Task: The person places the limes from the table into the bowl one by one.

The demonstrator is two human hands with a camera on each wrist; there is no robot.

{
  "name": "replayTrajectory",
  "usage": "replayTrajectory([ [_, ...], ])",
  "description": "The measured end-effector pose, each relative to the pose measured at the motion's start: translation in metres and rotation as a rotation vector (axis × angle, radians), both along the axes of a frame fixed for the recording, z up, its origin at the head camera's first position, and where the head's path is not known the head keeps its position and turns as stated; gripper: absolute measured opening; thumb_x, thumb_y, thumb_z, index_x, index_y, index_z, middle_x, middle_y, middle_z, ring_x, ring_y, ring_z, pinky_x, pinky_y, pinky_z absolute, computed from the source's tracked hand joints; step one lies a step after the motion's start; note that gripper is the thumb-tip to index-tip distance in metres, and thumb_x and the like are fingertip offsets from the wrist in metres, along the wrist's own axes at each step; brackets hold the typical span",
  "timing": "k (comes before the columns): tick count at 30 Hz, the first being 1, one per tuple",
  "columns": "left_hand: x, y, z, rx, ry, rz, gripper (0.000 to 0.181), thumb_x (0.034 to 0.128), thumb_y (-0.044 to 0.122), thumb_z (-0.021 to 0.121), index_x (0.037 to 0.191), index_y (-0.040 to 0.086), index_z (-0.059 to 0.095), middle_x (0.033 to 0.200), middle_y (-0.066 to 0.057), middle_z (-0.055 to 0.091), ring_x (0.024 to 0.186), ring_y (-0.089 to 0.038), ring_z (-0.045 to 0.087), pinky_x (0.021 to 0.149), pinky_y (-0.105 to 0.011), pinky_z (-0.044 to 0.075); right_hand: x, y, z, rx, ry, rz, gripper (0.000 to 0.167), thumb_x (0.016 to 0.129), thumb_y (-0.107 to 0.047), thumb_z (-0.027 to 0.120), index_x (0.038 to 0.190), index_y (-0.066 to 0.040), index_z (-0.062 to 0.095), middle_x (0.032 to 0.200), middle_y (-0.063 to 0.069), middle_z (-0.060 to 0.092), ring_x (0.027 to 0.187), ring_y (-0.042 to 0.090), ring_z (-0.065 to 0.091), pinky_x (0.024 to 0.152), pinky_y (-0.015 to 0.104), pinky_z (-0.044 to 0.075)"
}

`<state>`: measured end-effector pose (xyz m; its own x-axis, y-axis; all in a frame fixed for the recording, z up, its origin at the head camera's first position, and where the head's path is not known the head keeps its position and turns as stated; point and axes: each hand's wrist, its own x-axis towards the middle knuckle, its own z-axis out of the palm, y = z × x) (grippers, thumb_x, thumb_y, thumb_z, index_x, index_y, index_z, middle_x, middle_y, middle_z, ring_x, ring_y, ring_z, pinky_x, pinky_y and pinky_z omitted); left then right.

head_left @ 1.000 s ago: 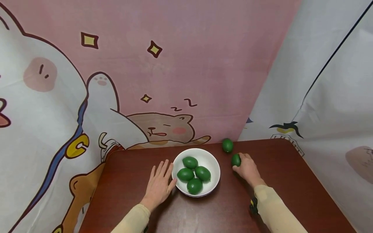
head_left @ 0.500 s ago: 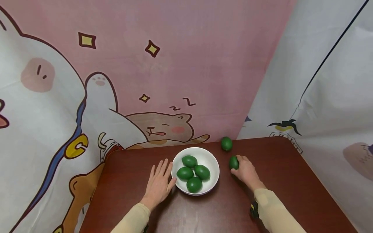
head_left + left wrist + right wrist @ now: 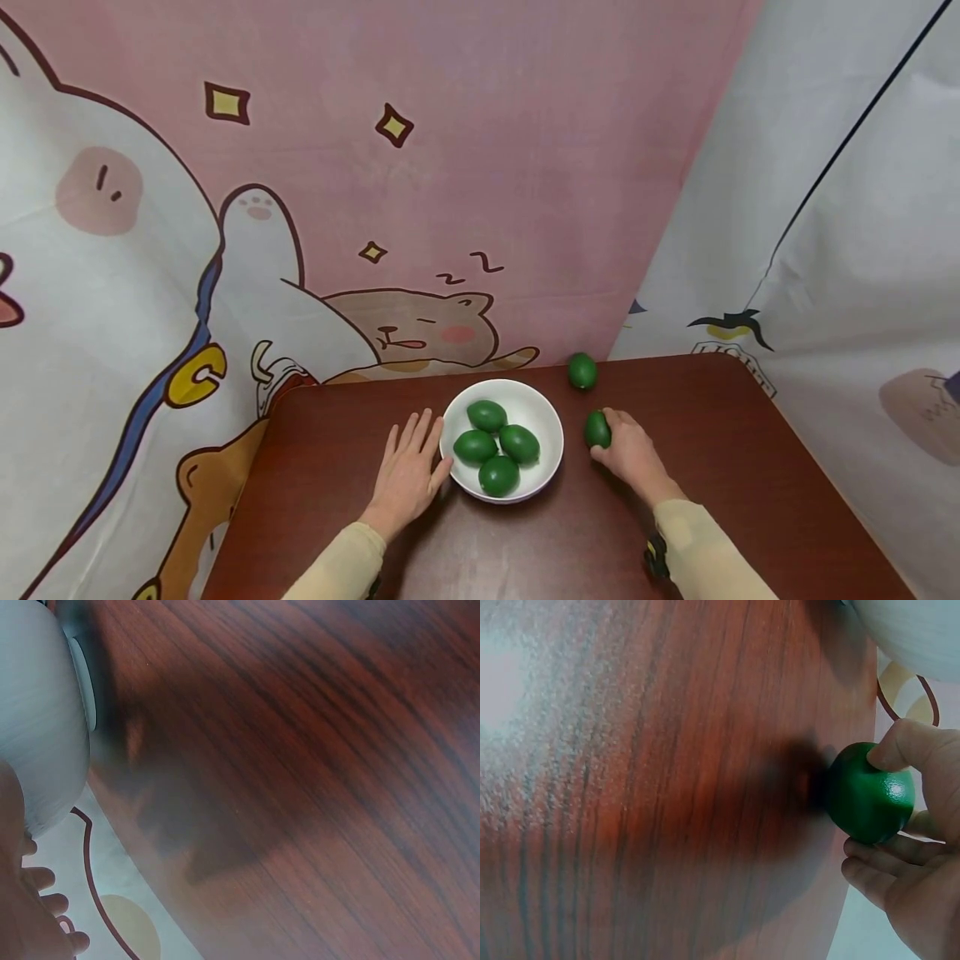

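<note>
A white bowl (image 3: 553, 454) on the table holds several green limes (image 3: 519, 444). My left hand (image 3: 406, 483) lies along the bowl's left side with straight, spread fingers, its thumb at the rim; in the left wrist view, the hand (image 3: 26, 900) shows only in the lower left corner. To the right of the bowl, my right hand (image 3: 632, 451) grips a lime (image 3: 597, 430) between thumb and fingers. The right wrist view shows this lime (image 3: 870, 795) close to the tabletop; whether it touches the wood I cannot tell.
Another lime (image 3: 582, 371) lies at the table's back edge, beyond the right hand. The brown wooden table (image 3: 720, 433) ends against a printed cloth backdrop (image 3: 570, 183) with cartoon animals. White cloth (image 3: 840, 250) hangs on the right.
My right hand has drawn the lime a little left and nearer to me, away from the lime at the back edge. The left hand and bowl look unmoved.
</note>
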<state>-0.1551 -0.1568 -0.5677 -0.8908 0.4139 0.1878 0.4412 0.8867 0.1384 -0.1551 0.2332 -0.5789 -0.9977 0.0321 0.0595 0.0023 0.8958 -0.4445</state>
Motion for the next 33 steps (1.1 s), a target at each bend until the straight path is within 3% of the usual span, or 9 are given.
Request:
replayTrajectory([
  [9, -0.001, 0.0, -0.001, 0.002, 0.015, -0.003, 0.067, 0.1051, 0.048, 0.051, 0.159, 0.009, 0.041, 0.166, -0.016, 0.034, 0.153, -0.036, 0.03, 0.121, -0.061, 0.023, 0.009, -0.001, 0.0, -0.016, -0.023, 0.003, 0.076, 0.078, -0.016, 0.083, 0.139, 0.014, 0.051, 0.13, 0.035, 0.055, 0.101, 0.045, 0.063, 0.084, 0.058, 0.055],
  [17, -0.001, 0.0, -0.001, 0.003, 0.022, -0.003, 0.067, 0.1048, 0.047, 0.053, 0.159, 0.01, 0.041, 0.165, -0.016, 0.034, 0.154, -0.036, 0.029, 0.121, -0.062, 0.023, 0.015, -0.003, 0.002, -0.079, -0.067, -0.044, 0.073, 0.081, -0.015, 0.08, 0.14, 0.012, 0.047, 0.131, 0.033, 0.051, 0.102, 0.044, 0.061, 0.085, 0.059, 0.054],
  [33, 0.0, 0.001, -0.003, 0.016, 0.016, 0.012, 0.065, 0.1043, 0.045, 0.054, 0.158, 0.01, 0.042, 0.162, -0.018, 0.04, 0.152, -0.037, 0.033, 0.12, -0.062, 0.025, 0.02, -0.007, 0.013, -0.126, 0.047, -0.068, 0.068, 0.08, -0.015, 0.079, 0.138, 0.005, 0.05, 0.129, 0.028, 0.053, 0.099, 0.043, 0.063, 0.081, 0.06, 0.055],
])
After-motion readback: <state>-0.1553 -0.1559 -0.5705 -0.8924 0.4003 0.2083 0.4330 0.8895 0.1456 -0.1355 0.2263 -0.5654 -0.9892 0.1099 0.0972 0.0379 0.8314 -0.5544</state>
